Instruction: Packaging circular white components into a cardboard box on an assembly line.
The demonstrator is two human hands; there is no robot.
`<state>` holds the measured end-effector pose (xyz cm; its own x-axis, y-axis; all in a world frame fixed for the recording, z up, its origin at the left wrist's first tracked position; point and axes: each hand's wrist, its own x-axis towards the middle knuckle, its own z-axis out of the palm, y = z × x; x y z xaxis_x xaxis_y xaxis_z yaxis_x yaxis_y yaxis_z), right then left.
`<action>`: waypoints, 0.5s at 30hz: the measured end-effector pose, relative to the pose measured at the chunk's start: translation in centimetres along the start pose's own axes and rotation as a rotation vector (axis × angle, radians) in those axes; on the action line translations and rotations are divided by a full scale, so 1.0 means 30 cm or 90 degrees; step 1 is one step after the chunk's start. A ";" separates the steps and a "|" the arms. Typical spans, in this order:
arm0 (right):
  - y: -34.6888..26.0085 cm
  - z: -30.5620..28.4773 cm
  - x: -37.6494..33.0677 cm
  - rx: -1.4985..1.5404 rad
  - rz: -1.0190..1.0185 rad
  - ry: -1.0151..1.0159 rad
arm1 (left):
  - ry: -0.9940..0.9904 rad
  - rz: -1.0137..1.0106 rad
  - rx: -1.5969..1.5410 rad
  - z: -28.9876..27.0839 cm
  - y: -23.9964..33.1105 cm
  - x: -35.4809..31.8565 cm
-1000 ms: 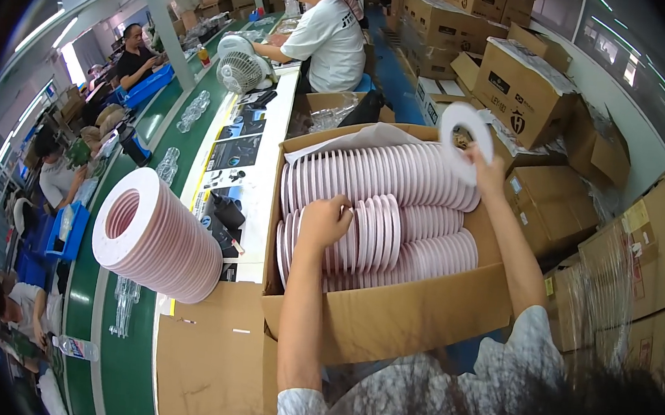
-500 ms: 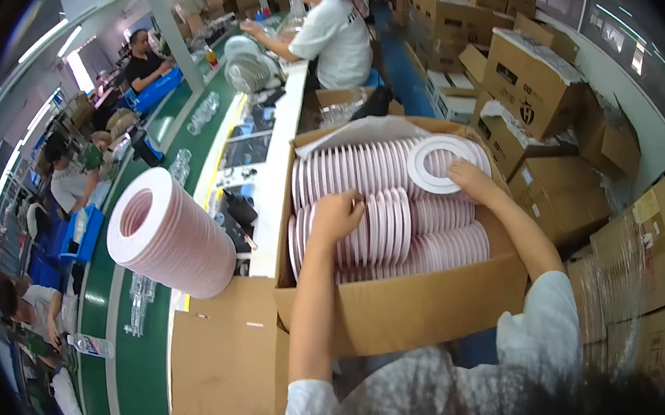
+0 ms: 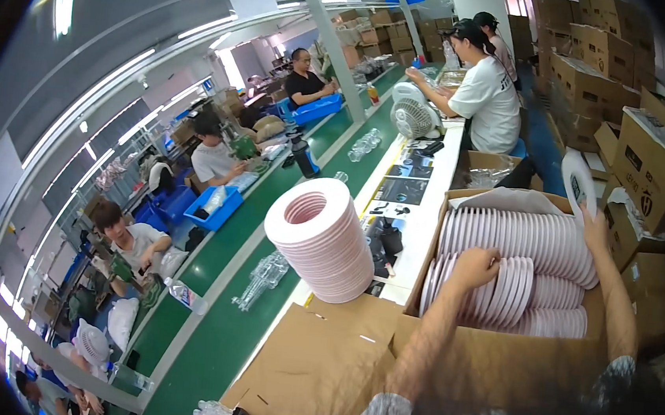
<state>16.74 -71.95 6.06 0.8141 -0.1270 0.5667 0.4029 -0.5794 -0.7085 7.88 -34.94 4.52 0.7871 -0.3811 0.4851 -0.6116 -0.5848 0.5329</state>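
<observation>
A flat white ring (image 3: 577,178) stands raised on edge above the far right corner of an open cardboard box (image 3: 494,346). My right hand (image 3: 595,229) grips its lower edge. Rows of pale pinkish-white rings (image 3: 508,231) fill the box, standing on edge side by side. Over the near left row (image 3: 511,286), my left hand (image 3: 476,266) is closed with curled fingers at the rings' upper edges; what it may hold is hidden. Left of the box, a tall upright stack of the same rings (image 3: 328,254) sits on the table edge.
A cardboard flap (image 3: 319,356) lies left of the box. Beyond it runs a green conveyor (image 3: 225,257) with clear plastic parts (image 3: 263,280) and a bottle (image 3: 185,296). A white fan (image 3: 414,112) stands farther off, near a person (image 3: 491,95). Stacked cartons (image 3: 656,169) line the right side.
My view has swung left and up, so the box now appears farther right. The ring in my right hand has gone from lying nearly face-up on the rows to raised on edge.
</observation>
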 end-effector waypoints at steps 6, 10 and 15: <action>-0.673 0.383 0.255 0.739 0.270 -0.130 | -0.015 -0.007 0.038 -0.017 0.007 0.016; -1.083 0.721 0.271 0.805 0.185 -0.305 | -0.035 -0.001 0.124 0.000 -0.079 0.026; -1.475 0.963 0.122 0.690 0.150 -0.461 | -0.039 0.005 0.067 0.024 -0.110 0.015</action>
<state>13.98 -23.51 27.34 0.8113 0.5168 0.2734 0.0744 0.3726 -0.9250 10.30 -33.71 2.48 0.7875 -0.4271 0.4444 -0.6087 -0.6523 0.4516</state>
